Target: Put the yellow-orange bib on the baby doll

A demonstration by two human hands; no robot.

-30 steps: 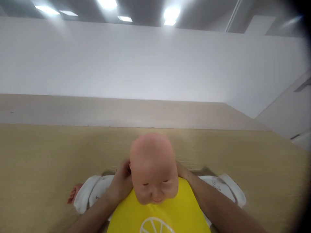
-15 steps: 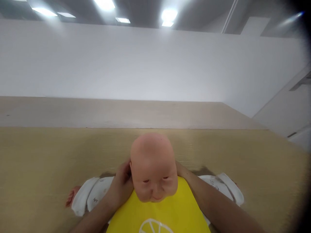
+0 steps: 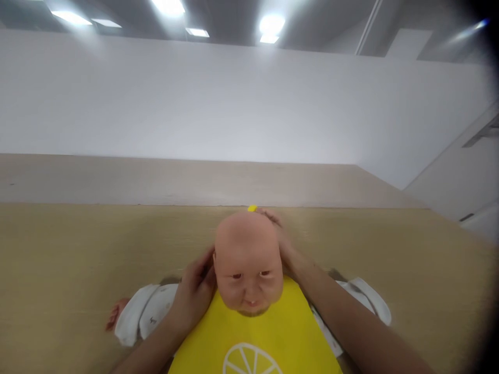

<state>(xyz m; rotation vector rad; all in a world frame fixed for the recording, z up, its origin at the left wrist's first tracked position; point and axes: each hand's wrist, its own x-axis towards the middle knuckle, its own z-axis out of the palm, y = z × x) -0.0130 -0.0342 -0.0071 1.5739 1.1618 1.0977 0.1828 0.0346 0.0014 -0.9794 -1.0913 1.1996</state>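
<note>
Surface [image 3: 78,249], pale wood: bears a baby doll [image 3: 248,259] on its back at the near edge, in white sleeves under a yellow bib [image 3: 253,337]. Left hand [image 3: 193,293] cups the doll's head to steady it; right hand [image 3: 283,241] wraps behind the crown, pinching a yellow bib tab [image 3: 252,208].

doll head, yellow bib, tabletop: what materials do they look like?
Doll head: moulded vinyl or soft plastic by the look, smooth with a faint sheen, hairless. Yellow bib: flat, even, matte sheet with a printed white citrus slice; silicone or coated fabric, cannot tell which. Table: pale wood-grain surface, probably laminate, matte with fine streaks. Left hand and right hand flank the head.
</note>
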